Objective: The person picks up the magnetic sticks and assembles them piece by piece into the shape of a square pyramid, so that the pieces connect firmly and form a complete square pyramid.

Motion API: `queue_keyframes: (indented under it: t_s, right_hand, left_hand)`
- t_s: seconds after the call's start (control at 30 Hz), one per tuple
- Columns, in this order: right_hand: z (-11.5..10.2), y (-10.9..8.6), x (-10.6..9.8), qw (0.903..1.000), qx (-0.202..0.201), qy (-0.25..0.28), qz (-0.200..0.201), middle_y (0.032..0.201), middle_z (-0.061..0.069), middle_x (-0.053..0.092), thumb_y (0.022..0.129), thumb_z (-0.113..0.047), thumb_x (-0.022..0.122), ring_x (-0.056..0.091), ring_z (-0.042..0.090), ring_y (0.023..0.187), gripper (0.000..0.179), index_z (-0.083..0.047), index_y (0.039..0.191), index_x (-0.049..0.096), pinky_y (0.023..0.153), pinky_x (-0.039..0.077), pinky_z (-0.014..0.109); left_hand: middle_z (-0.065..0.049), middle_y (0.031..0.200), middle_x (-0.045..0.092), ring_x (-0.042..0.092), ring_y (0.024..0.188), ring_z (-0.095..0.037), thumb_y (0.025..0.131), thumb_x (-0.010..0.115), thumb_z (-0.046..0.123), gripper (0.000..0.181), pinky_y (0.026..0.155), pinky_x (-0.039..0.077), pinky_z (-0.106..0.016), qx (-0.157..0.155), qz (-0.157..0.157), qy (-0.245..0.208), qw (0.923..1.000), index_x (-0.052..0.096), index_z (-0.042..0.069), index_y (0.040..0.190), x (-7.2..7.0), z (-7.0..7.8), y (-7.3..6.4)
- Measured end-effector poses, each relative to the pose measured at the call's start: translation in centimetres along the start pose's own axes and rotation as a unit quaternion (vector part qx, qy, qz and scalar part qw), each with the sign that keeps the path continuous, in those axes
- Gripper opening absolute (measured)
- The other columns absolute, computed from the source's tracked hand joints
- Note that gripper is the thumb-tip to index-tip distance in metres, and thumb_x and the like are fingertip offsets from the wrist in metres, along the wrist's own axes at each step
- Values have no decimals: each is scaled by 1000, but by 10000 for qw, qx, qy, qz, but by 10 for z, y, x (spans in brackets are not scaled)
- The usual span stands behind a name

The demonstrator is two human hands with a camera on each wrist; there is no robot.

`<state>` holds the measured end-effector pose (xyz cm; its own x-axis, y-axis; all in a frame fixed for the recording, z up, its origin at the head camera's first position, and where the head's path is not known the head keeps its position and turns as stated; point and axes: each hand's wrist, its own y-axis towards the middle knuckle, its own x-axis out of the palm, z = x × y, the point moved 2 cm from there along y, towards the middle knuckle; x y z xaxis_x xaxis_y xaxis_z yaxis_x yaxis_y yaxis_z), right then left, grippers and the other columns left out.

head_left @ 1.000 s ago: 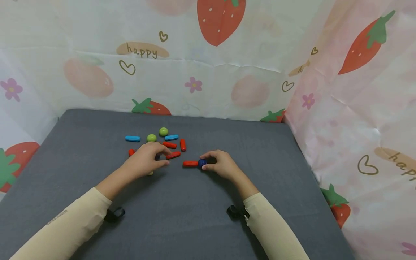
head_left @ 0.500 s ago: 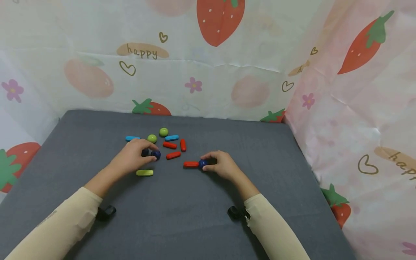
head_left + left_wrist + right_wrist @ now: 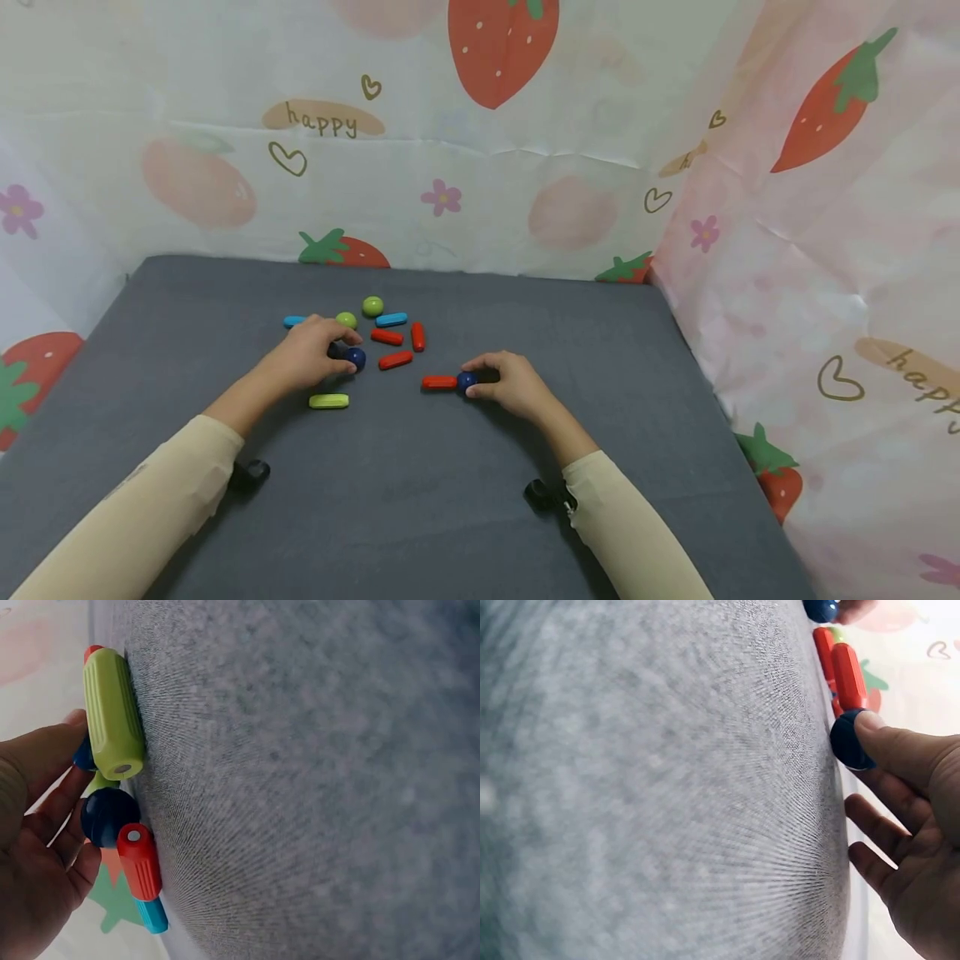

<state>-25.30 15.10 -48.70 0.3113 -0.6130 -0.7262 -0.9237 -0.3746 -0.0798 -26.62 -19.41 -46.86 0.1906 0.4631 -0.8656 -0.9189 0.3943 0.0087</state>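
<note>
On the grey felt mat (image 3: pixel 420 500), furthest left, a light blue rod (image 3: pixel 292 321) peeks out from behind the left hand (image 3: pixel 303 362). That hand lies low on the mat, its fingers curled round a dark blue ball (image 3: pixel 355 358), thumb and fingertips pinching it. Just in front of the hand a lime green rod (image 3: pixel 328 401) lies flat, apart from the fingers. Behind the knuckles sit two green balls (image 3: pixel 372 306), then another light blue rod (image 3: pixel 391 319) and three loose red rods (image 3: pixel 395 360) scattered close together. Toward the middle, a red rod (image 3: pixel 438 382) lies end-on against a second dark blue ball (image 3: pixel 467 382), the two touching. The right hand (image 3: pixel 510 385) pinches that ball between thumb and forefinger, the other fingers loosely curled above the mat. A strawberry-print sheet (image 3: pixel 480 167) walls in the mat behind and to the right.
</note>
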Motion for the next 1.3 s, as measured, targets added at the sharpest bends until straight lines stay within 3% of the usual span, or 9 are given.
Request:
queue_keyframes:
  t_s: [0.3,0.8,1.1,1.3]
  right_hand:
    - [-1,0,0,10000,-77,32,41,126,-3,69,87,-27,84,58,23,127,34,-28,120,76,111,43,47]
    - [0,0,0,9999,-113,108,40,125,-2,69,86,-27,84,59,24,126,34,-28,120,76,110,43,47]
    - [1,-1,0,9999,-105,102,40,124,-2,70,86,-28,84,59,24,125,34,-27,119,76,110,44,47]
    - [2,1,0,9998,-102,124,71,124,-3,70,86,-28,84,59,23,125,34,-29,119,76,110,43,46]
  left_hand:
    - [-11,118,70,51,119,-38,85,86,17,40,95,44,-58,-60,-67,403,9991,74,10,122,3,0,1]
    - [-11,115,69,50,117,-35,85,85,18,38,95,42,-57,-112,-27,403,9991,75,9,120,0,4,-1]
    - [-6,112,71,50,116,-32,86,85,21,35,93,48,-52,41,202,323,9993,75,11,118,-3,17,-2]
    - [-5,111,72,52,109,-30,85,86,22,35,93,45,-51,167,254,204,9993,75,11,117,0,30,-2]
